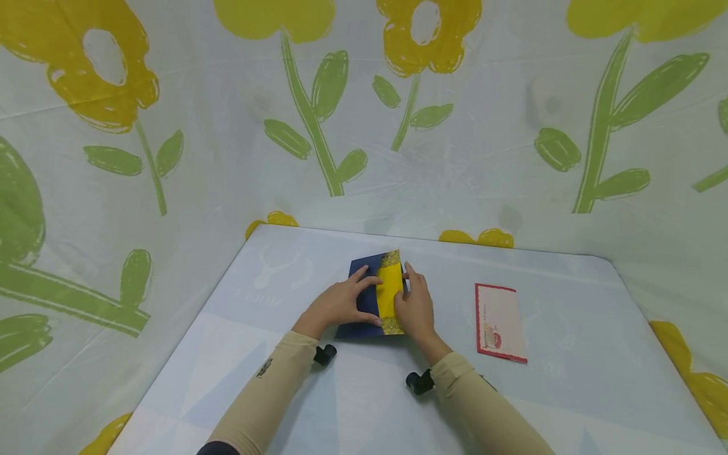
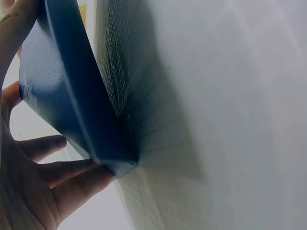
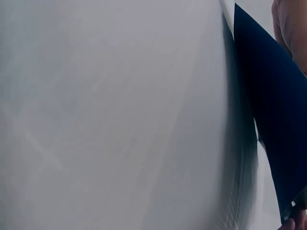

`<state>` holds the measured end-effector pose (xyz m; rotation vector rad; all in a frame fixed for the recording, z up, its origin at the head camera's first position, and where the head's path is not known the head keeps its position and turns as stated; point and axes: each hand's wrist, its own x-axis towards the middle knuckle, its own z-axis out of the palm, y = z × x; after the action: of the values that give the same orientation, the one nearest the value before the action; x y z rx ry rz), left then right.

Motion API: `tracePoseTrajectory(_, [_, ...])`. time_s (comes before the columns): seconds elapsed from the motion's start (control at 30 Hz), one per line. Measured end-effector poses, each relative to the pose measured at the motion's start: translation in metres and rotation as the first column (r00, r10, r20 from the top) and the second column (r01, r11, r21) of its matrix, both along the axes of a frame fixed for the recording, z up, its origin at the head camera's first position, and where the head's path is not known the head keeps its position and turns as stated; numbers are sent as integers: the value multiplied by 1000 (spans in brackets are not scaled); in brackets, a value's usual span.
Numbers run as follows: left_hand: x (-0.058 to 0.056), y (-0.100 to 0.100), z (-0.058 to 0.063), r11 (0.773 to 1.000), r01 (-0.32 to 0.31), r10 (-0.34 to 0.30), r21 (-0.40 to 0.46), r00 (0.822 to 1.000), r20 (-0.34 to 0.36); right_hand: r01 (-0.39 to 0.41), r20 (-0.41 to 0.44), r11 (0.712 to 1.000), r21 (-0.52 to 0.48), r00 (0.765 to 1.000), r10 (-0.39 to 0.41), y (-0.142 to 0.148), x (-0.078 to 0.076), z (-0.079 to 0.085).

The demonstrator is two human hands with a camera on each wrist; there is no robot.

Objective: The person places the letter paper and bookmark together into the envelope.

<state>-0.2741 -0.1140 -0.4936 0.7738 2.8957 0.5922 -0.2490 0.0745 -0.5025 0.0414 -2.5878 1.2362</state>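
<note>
Both hands are on a dark blue flat case (image 1: 364,330) with a bright yellow panel (image 1: 388,291) along its right part; gold glitter bands cross the panel's two ends. My left hand (image 1: 338,303) holds the case from the left, thumb low and index finger reaching toward the yellow. In the left wrist view the case (image 2: 53,72) shows a thick side and a lower corner with fingers against it. My right hand (image 1: 418,309) grips the right edge, its thumb on the yellow panel. The right wrist view has the dark blue underside (image 3: 271,96) tilted above the tabletop.
To the right of the hands lies a pale card (image 1: 497,322) with a red border and a small picture. The light patterned table (image 1: 273,392) ends at a white curtain (image 1: 489,139) printed with yellow flowers at the back and sides.
</note>
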Motion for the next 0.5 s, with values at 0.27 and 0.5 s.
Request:
tracePoseTrajectory(0.27, [-2, 0, -1, 1000, -1, 1, -11, 1000, 2, 0, -18, 999, 50, 1000, 1, -4, 1, 1])
tracePoseTrajectory(0.5, [-2, -2, -2, 1000, 24, -24, -6, 1000, -20, 2, -33, 997, 76, 999, 1, -7, 1, -3])
